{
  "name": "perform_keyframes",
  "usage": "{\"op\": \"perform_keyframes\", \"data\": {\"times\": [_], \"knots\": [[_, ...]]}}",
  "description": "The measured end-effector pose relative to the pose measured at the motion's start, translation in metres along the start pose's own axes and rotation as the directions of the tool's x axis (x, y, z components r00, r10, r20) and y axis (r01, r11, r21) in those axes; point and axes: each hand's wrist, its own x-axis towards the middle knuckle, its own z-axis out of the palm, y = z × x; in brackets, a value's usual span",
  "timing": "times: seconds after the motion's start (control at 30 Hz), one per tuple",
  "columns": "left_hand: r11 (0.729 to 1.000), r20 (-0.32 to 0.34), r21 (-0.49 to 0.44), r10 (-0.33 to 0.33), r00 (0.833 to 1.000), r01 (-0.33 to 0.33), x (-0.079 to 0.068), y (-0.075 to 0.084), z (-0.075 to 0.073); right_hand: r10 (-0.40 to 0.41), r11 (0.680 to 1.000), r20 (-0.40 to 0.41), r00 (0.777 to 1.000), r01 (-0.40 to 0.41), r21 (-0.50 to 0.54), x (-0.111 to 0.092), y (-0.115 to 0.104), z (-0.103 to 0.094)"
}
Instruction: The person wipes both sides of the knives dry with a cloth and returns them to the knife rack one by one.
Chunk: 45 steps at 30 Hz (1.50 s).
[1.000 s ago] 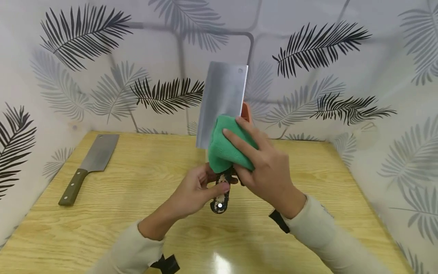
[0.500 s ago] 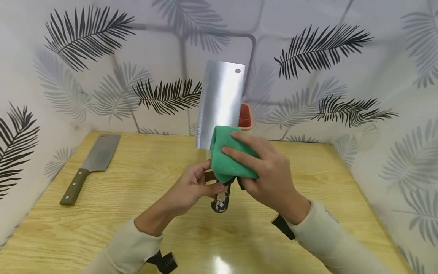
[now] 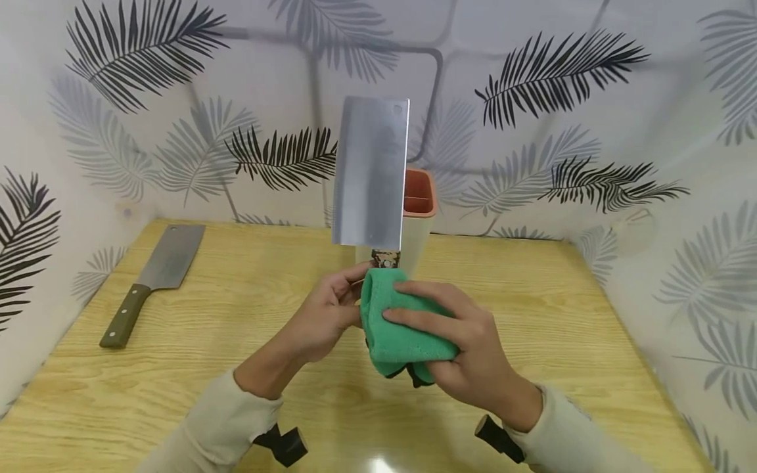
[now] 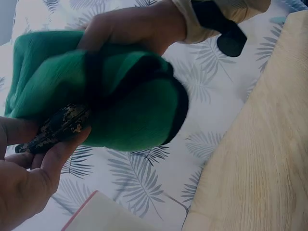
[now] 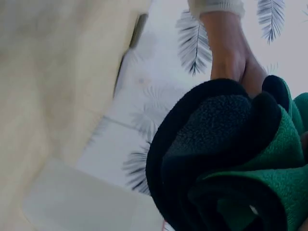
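A cleaver stands with its broad blade up in the head view, its worn dark handle mostly covered by a folded green cloth. My left hand pinches that handle near the blade between thumb and fingers, as the left wrist view shows. From the right, my right hand grips the cloth, wrapped round the lower handle, with two fingers lying across its front. In the right wrist view the cloth shows its dark edging and hides most of the right hand.
Behind the cleaver stands a pale holder with an orange divided rim. A second cleaver with an olive riveted handle lies at the left of the wooden table. Leaf-patterned cloth walls surround the table's back and sides.
The right hand and green cloth have slid down from the blade's base over the handle. The blade has shifted slightly left, showing more of the holder. The second cleaver stays on the table.
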Motion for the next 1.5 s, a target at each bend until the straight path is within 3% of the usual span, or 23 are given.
{"op": "perform_keyframes", "data": {"times": [0.13,0.27,0.47,0.67,0.9,1.07,1.2,1.33,1.4,1.5], "knots": [[0.999,0.007,-0.026,0.020,1.000,-0.020,0.001,-0.001,-0.001,-0.012,0.999,0.010,1.000,0.012,0.039,0.000,0.002,-0.001],[0.998,0.045,0.029,0.052,0.998,-0.053,0.002,0.001,0.003,0.018,0.999,-0.048,0.999,-0.020,-0.034,0.019,0.012,-0.006],[0.998,0.066,0.056,0.035,0.997,-0.039,0.000,0.004,0.002,0.018,0.990,-0.125,0.992,-0.036,-0.140,0.034,0.018,-0.006],[0.993,0.039,0.050,0.107,0.993,-0.109,0.001,0.007,-0.006,-0.016,0.992,-0.152,0.988,-0.003,-0.128,0.016,0.005,0.012],[0.996,0.019,0.017,0.084,0.996,-0.085,0.000,0.007,-0.011,-0.138,0.974,-0.126,0.982,0.112,-0.195,-0.010,-0.009,0.021],[0.998,0.032,0.035,0.048,0.998,-0.049,0.001,0.007,-0.006,-0.253,0.940,-0.085,0.964,0.224,-0.257,-0.014,-0.006,0.017],[1.000,0.105,0.030,0.004,0.994,-0.008,0.000,0.002,-0.002,-0.250,0.926,-0.079,0.965,0.215,-0.311,-0.003,0.000,0.009],[0.999,0.205,0.052,-0.018,0.979,0.008,-0.002,-0.001,0.003,-0.254,0.915,-0.099,0.962,0.205,-0.349,0.014,0.007,0.000],[0.994,0.223,0.105,-0.014,0.975,-0.010,-0.003,-0.001,0.006,-0.257,0.903,-0.121,0.959,0.194,-0.384,0.023,0.010,-0.005],[0.980,0.199,0.196,0.004,0.980,-0.044,-0.004,0.002,0.010,-0.221,0.902,-0.192,0.956,0.126,-0.412,0.032,0.015,-0.007]]}}
